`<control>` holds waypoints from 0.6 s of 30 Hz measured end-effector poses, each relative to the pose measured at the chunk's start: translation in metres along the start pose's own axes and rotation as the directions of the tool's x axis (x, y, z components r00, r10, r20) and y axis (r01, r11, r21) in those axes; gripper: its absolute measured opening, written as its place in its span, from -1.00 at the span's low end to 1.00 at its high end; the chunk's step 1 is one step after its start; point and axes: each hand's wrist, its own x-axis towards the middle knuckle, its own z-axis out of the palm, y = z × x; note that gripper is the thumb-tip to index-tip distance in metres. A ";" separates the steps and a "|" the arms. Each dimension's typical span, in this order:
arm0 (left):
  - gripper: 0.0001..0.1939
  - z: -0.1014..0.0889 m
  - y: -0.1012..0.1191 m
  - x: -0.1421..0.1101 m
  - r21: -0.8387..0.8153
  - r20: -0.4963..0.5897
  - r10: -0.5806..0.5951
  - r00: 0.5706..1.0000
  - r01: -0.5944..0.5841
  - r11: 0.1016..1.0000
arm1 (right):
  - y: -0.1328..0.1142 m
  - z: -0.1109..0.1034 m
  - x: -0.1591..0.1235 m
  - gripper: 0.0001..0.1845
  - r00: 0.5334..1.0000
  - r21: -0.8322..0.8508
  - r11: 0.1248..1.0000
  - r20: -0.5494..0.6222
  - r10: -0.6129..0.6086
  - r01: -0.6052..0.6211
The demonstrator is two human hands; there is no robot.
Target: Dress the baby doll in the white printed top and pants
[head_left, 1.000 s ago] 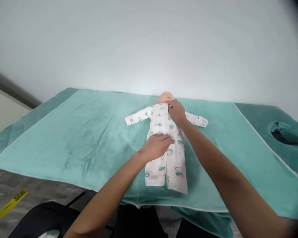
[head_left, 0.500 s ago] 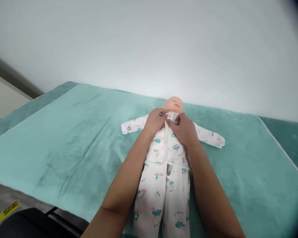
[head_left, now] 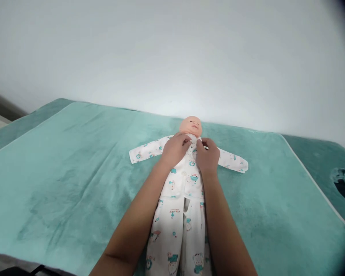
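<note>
pinching patterned top (head_left: 188,180) near collar (head_left: 193,137) with fingers (head_left: 183,137) of left hand (head_left: 174,149) and right hand (head_left: 208,156), apparently to steady 2 front edges, with doll head (head_left: 190,125) just beyond fingers.

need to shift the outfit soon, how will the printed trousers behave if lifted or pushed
The printed trousers would probably flop and fold when lifted: they look like soft, thin cloth. Pushed, they'd likely wrinkle rather than roll, as they lie spread on the green cover. Such cloth may feel light, though I can't tell whether the doll has legs inside.
</note>
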 end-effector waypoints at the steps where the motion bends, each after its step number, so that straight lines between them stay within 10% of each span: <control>1: -0.90 0.002 0.002 -0.001 0.056 -0.014 0.010 1.000 -0.009 0.998 | 0.004 -0.001 0.000 -0.79 0.999 0.074 0.997 0.000 0.036 -0.036; 8: -0.88 0.006 0.001 -0.002 -0.018 -0.084 0.006 0.996 -0.007 1.000 | 0.019 0.003 0.006 -0.75 0.974 0.433 0.873 0.092 0.206 -0.225; 18: -0.85 0.006 0.000 0.000 -0.080 -0.056 0.030 0.998 -0.035 0.996 | 0.017 0.001 0.004 -0.74 0.982 0.305 0.944 0.171 0.078 -0.128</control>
